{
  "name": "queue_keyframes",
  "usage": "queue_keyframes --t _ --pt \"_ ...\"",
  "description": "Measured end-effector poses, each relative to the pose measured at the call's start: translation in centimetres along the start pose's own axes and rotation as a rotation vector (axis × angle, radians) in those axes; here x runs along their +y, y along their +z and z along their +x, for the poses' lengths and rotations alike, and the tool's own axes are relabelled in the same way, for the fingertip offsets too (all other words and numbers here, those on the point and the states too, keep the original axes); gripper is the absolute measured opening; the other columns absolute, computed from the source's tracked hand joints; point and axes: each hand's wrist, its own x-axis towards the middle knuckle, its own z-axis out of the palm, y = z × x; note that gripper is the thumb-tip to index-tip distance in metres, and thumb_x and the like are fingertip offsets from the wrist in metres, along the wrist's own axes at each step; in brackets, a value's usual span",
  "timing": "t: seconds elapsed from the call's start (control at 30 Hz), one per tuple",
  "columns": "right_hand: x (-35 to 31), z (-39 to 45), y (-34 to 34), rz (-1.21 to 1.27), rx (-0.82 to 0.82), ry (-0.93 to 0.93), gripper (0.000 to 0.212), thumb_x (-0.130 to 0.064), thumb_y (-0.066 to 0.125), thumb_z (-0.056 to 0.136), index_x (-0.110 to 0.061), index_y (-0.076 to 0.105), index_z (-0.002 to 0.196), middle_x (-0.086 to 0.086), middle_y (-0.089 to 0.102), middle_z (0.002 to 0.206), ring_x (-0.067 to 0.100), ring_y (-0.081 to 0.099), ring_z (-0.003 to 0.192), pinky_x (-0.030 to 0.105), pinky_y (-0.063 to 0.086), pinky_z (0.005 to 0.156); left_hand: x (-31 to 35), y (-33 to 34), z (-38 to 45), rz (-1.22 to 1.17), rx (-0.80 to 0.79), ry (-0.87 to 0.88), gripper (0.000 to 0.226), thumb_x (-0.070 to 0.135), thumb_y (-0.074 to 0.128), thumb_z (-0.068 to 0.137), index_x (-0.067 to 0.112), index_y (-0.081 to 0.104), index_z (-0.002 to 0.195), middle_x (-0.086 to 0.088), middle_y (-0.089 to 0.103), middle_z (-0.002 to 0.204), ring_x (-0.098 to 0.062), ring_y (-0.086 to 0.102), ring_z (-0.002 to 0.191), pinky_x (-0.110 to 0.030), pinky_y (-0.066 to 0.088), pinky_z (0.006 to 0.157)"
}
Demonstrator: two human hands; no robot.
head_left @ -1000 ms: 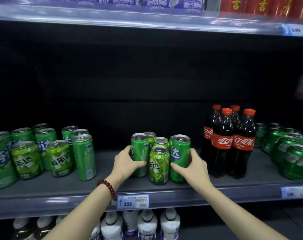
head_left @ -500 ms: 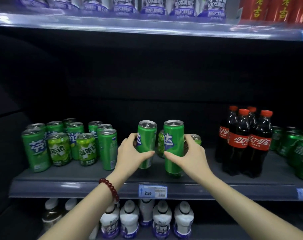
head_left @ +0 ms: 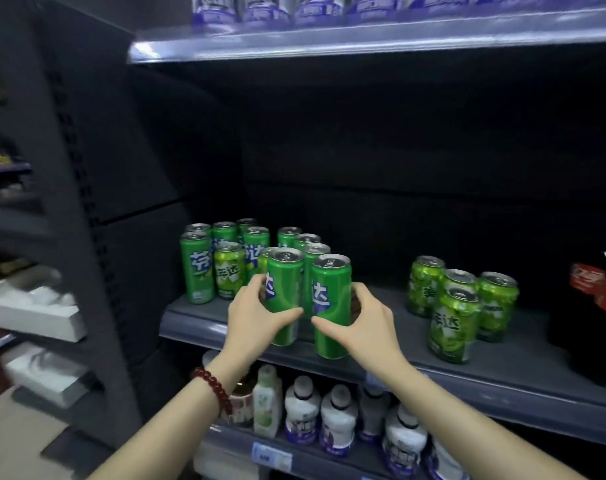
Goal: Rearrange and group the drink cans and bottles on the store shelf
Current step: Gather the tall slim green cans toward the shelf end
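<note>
While both hands carry tall cans leftward, view has swung left since a second ago: cans now lifted off middle cluster, brought beside left can group (head_left: 232, 258). Left hand (head_left: 256, 315) fingers curled round left tall can (head_left: 283, 296); right hand (head_left: 363, 323) wrapped round right tall can (head_left: 331, 306). Both held upright, touching, over front edge of shelf (head_left: 502, 358). Four short cans (head_left: 462, 306) left behind, well apart. Cola bottles (head_left: 602, 299) far right. Judgement: set-down beside matching tall cans comes next; grouping partly done.
</note>
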Motion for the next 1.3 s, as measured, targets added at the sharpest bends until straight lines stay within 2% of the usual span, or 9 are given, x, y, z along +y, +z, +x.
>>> queue_keyframes --t 0.17,0.27,0.47,0.53,0.67,0.83,0.97,1.1,1.3 --pt "-0.4 0.4 2.7 0.084 -0.087 -0.014 0.056 -0.053 0.081 0.054 -0.036 0.058 0.102 -0.020 0.068 0.096 -0.010 0.060 0.088 0.003 0.043 0.069 -1.3 -2.2 -0.4 0.040 0.078 -0.053 0.053 0.035 0.085 0.060 0.031 0.059 0.105 0.009 0.067 0.100 -0.010 0.060 0.096 -0.030 0.050 0.083" --pt "-0.4 0.6 3.4 0.100 -0.093 -0.023 0.054 -0.052 0.082 0.055 -0.042 0.054 0.100 -0.024 0.065 0.097 -0.013 0.058 0.090 0.001 0.042 0.069 -1.8 -2.8 -0.6 0.045 0.120 -0.075 0.050 0.035 0.085 0.060 0.033 0.058 0.101 0.013 0.066 0.095 0.000 0.059 0.090 -0.017 0.045 0.073" --pt "0.9 0.9 2.3 0.077 -0.011 0.014 0.056 -0.051 0.081 0.057 -0.038 0.056 0.105 -0.018 0.066 0.099 -0.003 0.060 0.094 0.021 0.049 0.078 -1.2 -1.5 0.0 -0.007 0.060 -0.078 0.048 0.038 0.085 0.059 0.041 0.056 0.097 0.022 0.064 0.091 0.013 0.054 0.085 -0.006 0.038 0.064" --pt "1.2 1.3 1.6 0.059 0.031 0.031 0.052 -0.049 0.081 0.059 -0.041 0.054 0.102 -0.021 0.065 0.097 -0.007 0.058 0.093 0.020 0.047 0.075 -0.9 -0.4 0.7 -0.026 0.025 -0.067 0.056 0.039 0.085 0.059 0.036 0.057 0.106 0.019 0.064 0.096 0.008 0.056 0.089 -0.006 0.038 0.067" --pt "1.8 2.2 0.9 0.006 0.128 0.078 0.051 -0.048 0.081 0.060 -0.040 0.053 0.102 -0.018 0.066 0.098 0.003 0.060 0.094 0.027 0.050 0.079 -0.6 1.9 2.5 -0.045 -0.035 -0.056 0.077 0.039 0.086 0.060 0.020 0.052 0.127 0.009 0.060 0.112 -0.009 0.055 0.103 -0.025 0.045 0.088" --pt "2.6 3.0 1.4 -0.029 0.204 0.139 0.050 -0.046 0.083 0.059 -0.040 0.053 0.099 -0.018 0.067 0.095 0.003 0.062 0.092 0.025 0.051 0.077 -1.4 3.8 4.3 -0.079 -0.097 -0.034 0.069 0.038 0.086 0.059 0.021 0.056 0.119 0.006 0.064 0.111 -0.013 0.059 0.104 -0.031 0.049 0.092" --pt "3.6 3.2 1.9 -0.055 0.220 0.177 0.048 -0.041 0.085 0.058 -0.041 0.053 0.094 -0.022 0.066 0.089 -0.005 0.060 0.089 0.009 0.042 0.070 -2.0 4.9 5.3 -0.080 -0.094 0.001 0.063 0.039 0.087 0.057 0.026 0.055 0.110 0.008 0.063 0.103 -0.013 0.057 0.099 -0.031 0.049 0.088" --pt "4.3 3.7 2.4 -0.066 0.218 0.212 0.051 -0.040 0.085 0.058 -0.038 0.055 0.100 -0.021 0.066 0.089 0.000 0.062 0.091 0.015 0.045 0.074 -2.5 6.0 6.1 -0.051 -0.060 -0.006 0.068 0.037 0.088 0.057 0.024 0.053 0.115 0.005 0.055 0.101 -0.014 0.051 0.094 -0.025 0.041 0.079" --pt "4.7 5.2 3.7 -0.049 0.191 0.233 0.055 -0.043 0.085 0.056 -0.034 0.057 0.103 -0.016 0.068 0.092 0.001 0.062 0.093 0.016 0.049 0.075 -3.0 7.1 7.4 -0.066 -0.063 -0.044 0.071 0.036 0.086 0.061 0.019 0.053 0.122 -0.002 0.059 0.112 -0.015 0.053 0.098 -0.027 0.044 0.085"
